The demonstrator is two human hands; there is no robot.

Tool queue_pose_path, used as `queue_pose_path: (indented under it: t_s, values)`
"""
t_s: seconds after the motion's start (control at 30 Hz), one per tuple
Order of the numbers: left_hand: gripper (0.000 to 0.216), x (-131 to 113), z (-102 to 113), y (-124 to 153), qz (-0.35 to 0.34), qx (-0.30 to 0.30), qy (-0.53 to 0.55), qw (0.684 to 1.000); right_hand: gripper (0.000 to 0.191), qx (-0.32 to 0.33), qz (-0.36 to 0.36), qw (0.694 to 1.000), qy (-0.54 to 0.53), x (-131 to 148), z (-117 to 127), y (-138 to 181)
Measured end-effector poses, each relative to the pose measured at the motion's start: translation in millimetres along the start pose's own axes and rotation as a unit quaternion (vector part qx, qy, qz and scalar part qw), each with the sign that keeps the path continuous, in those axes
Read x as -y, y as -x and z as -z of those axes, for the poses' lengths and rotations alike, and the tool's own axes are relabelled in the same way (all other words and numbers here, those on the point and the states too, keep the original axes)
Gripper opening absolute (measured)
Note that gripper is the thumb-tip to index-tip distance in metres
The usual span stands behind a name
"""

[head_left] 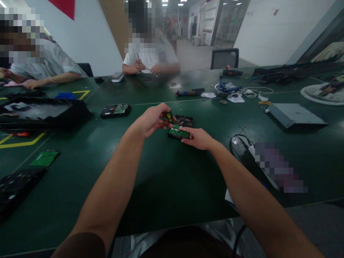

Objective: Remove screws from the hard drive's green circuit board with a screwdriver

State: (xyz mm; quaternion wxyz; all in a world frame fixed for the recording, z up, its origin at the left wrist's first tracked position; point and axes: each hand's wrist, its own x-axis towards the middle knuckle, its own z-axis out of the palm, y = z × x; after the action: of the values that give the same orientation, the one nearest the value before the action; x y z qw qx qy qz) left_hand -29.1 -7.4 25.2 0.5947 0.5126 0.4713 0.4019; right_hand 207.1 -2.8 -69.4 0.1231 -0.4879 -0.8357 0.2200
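Observation:
My left hand (pixel 153 120) grips a screwdriver (pixel 170 116) with a black and yellow handle, held upright with its shaft pointing down at a small hard drive (pixel 178 133). Whether the tip sits in a screw is too small to tell. A green circuit board faces up on this drive, which lies on the dark green table (pixel 161 172). My right hand (pixel 200 138) holds the drive's right end between thumb and fingers. Just behind it lies an open black drive casing (pixel 184 120), partly hidden by my left fingers and the screwdriver.
Another hard drive (pixel 115 110) lies left of my hands, near a large black housing (pixel 53 113). A loose green board (pixel 44 158) and a black unit (pixel 18 186) are nearer left. Rightward sit a metal box (pixel 297 114) and cables (pixel 251 92). Two people sit across the table.

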Motion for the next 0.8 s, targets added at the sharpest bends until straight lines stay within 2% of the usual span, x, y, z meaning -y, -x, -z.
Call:
queue_pose_path:
  t_s: [0.33, 0.53, 0.7, 0.8]
  values:
    - [0.020, -7.7, -4.4, 6.8, 0.006, 0.022, -0.057, 0.998, 0.069, -0.013, 0.007, 1.000, 0.003, -1.8, -3.4, -0.2]
    - [0.020, -3.9, -3.2, 3.2, -0.013, 0.003, -0.005, 1.000, 0.072, -0.005, 0.005, 1.000, -0.007, -2.6, -3.4, -1.0]
    - [0.022, -1.5, 0.5, -1.5, -0.031, -0.025, -0.048, 0.998, 0.071, -0.007, 0.005, 1.000, -0.008, -2.9, -3.5, -0.9]
    - [0.024, -2.8, -0.3, 0.2, -0.037, -0.016, -0.047, 0.998, 0.071, -0.007, 0.000, 1.000, -0.004, -2.0, -3.2, -0.6]
